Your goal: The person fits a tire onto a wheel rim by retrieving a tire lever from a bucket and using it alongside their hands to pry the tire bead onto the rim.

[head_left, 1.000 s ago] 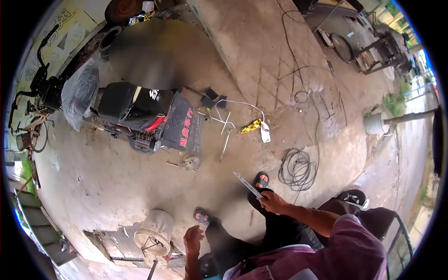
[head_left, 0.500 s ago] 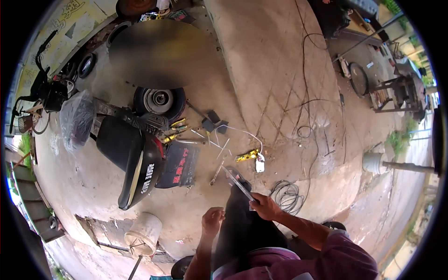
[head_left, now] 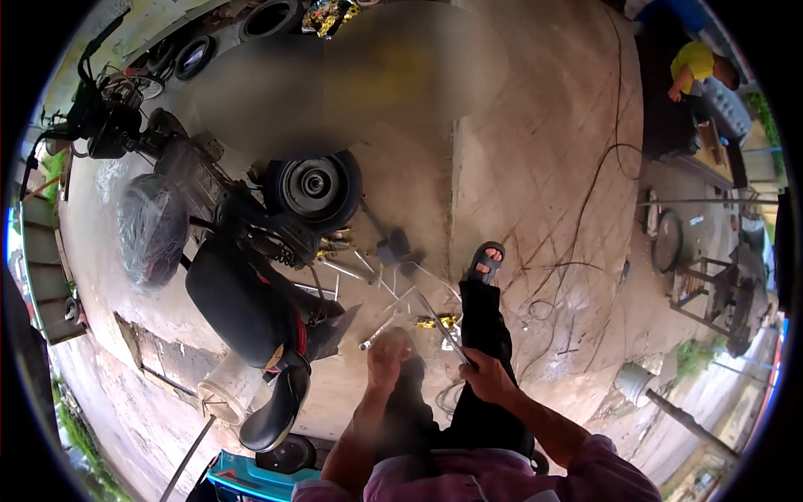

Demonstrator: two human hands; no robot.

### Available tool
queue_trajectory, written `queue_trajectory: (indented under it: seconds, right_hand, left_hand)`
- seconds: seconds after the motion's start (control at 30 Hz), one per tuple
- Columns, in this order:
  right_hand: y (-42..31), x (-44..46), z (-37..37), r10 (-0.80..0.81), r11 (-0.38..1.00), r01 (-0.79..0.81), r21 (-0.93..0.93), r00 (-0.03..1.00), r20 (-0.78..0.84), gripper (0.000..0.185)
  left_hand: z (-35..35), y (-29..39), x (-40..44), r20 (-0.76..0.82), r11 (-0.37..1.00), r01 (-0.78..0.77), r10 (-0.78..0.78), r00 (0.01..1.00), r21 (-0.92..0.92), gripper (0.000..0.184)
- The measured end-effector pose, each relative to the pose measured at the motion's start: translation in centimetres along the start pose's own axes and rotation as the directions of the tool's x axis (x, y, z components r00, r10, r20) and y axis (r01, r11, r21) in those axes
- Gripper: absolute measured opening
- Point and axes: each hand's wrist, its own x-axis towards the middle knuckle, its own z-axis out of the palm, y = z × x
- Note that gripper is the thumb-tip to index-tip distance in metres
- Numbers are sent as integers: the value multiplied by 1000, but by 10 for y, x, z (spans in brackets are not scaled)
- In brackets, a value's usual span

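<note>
My right hand (head_left: pixel 485 373) grips one end of a long, thin metal bar (head_left: pixel 442 330), which points forward and to the left over the floor. My left hand (head_left: pixel 391 353) hangs above my left leg with its fingers curled; whether anything is inside them is hidden. Past the bar's tip, metal rods and hand tools (head_left: pixel 341 269) lie on the concrete, beside a wheel with a tyre (head_left: pixel 314 186). A yellow tool (head_left: pixel 435 322) rests partly behind the bar. The electric scooter's black seat (head_left: pixel 230 301) is on the left.
A white bucket (head_left: pixel 226 389) stands at the lower left, near a turquoise vehicle part (head_left: pixel 255 473). Black cable (head_left: pixel 577 230) runs across the floor on the right. A person in yellow (head_left: pixel 693 67) is at the far right. A blurred patch hides the top centre.
My view has shifted, and one sandalled foot now reaches forward on the right. The bar stays in my right hand and points more steeply forward. My left hand has come slightly forward.
</note>
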Motion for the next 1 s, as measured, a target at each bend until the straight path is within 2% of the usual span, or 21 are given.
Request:
queue_trajectory:
  seconds: [0.03,0.13,0.17,0.2,0.23,0.27,0.3,0.33,0.37,0.43,0.47,0.5,0.53,0.6,0.7,0.73,0.87,0.9,0.93,1.0]
  right_hand:
    - [-1,15,-12,-13,1000,13,24,999,30,37]
    - [-21,94,-76,-73,997,69,28,981,178,40]
    - [-40,116,-100,-33,999,29,18,969,243,41]
    - [-54,131,-123,0,1000,1,-4,956,294,42]
    - [-48,149,-141,-94,995,101,-19,964,248,43]
    - [-65,166,-167,-58,997,69,-28,954,294,43]
    - [-75,180,-186,-68,993,92,-69,954,292,43]
    - [-85,203,-205,-95,985,132,-110,953,289,42]
    - [-99,221,-222,-53,983,104,-151,950,307,42]
    - [-107,257,-238,-164,974,201,-107,946,280,36]
    - [-124,272,-244,-211,968,240,-74,938,277,34]
    - [-145,288,-250,-155,980,188,-68,930,334,30]
    - [-167,300,-252,-107,961,183,-205,937,334,33]
    - [-191,327,-244,-121,953,214,-216,919,376,37]
    - [-223,362,-217,-192,866,387,-316,842,504,41]
    - [-248,366,-207,-105,910,308,-278,819,564,44]
    - [-271,403,-161,-256,744,597,-300,670,697,44]
    - [-267,414,-150,-321,707,655,-265,632,706,45]
    - [-279,424,-142,-122,663,625,-412,634,764,46]
    - [-291,448,-122,-157,662,647,-378,613,774,46]
  left_hand:
    - [8,5,14,-12,990,30,-32,999,-136,26]
    - [27,27,53,-106,952,142,-176,979,-273,24]
    - [32,31,60,-154,996,-31,19,988,-80,23]
    - [34,27,72,-186,998,-57,56,981,1,27]
    - [36,21,84,-218,994,-77,93,971,83,31]
    - [40,24,85,-254,998,8,7,967,58,31]
    - [53,62,87,-317,986,142,-161,935,-83,33]
    - [54,61,92,-314,996,16,13,949,90,34]
    - [55,59,97,-302,959,-107,186,935,261,35]
    - [64,83,108,-394,988,-16,77,916,157,36]
    - [65,99,112,-440,997,68,-80,894,-42,37]
    - [67,113,118,-453,959,139,-241,858,-246,37]
    - [66,114,125,-455,951,107,-235,859,-291,39]
    - [66,124,144,-447,946,80,-221,867,-313,41]
    - [81,164,184,-343,894,62,-233,910,-444,47]
    - [89,170,200,-305,879,39,-206,930,-475,53]
    - [114,208,275,-112,632,23,-173,978,-775,64]
    - [112,220,294,-109,604,8,-156,982,-797,58]
    - [101,241,302,-144,743,49,-193,971,-668,52]
    - [96,235,328,-160,450,-12,-293,942,-893,47]
